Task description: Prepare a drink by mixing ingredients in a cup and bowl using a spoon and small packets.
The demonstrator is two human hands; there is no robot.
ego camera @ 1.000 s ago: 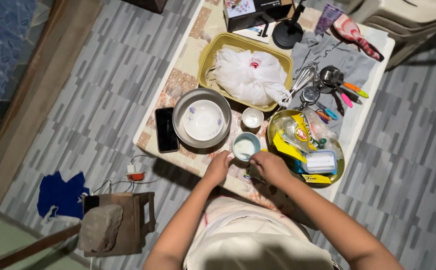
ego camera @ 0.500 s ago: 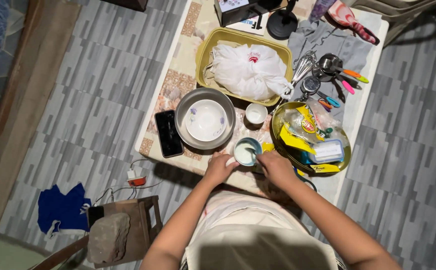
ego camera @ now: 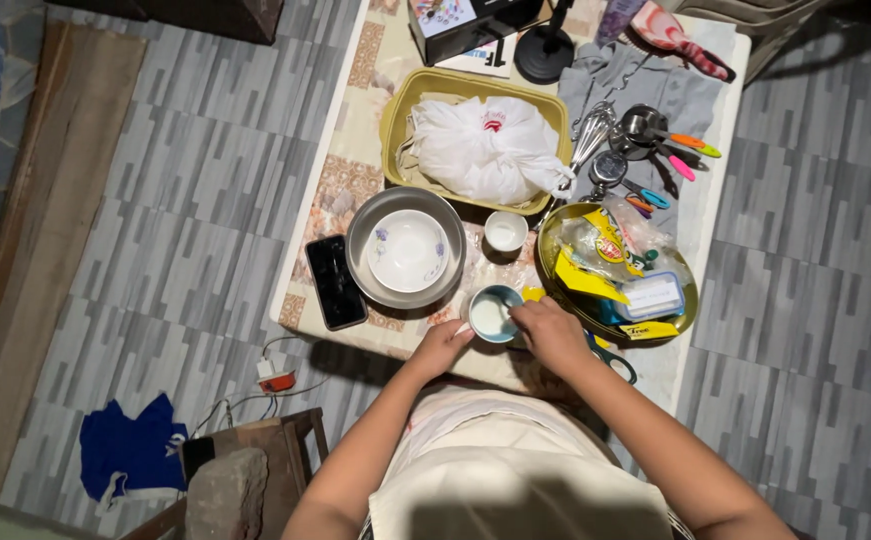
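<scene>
- Teal-rimmed cup point(ego camera: 492, 313) with white liquid or paste sits at the worktop's point(ego camera: 410, 335) near edge, right in front of the person.
- Left hand point(ego camera: 442, 347) wraps the cup's near-left side, grip closed on it, steadying.
- Right hand point(ego camera: 549, 333) is at the cup's right rim, fingers pinched as if on a small tool dipped inside; tool itself too small to make out, so I can't tell what that grip holds.
- Judgement: mixing/stirring step in hand. Next move calls for keeping the cup braced and the motion inside the rim; it sits near the edge, spill risk.
- Just beyond: small white cup point(ego camera: 504, 232), metal basin point(ego camera: 357, 236) holding a white bowl point(ego camera: 407, 250), black phone point(ego camera: 335, 282) at left.
- Right: gold round tray point(ego camera: 547, 265) of packets.
- Far: yellow tub point(ego camera: 396, 115) with a white bag point(ego camera: 487, 150), whisk point(ego camera: 591, 135).
</scene>
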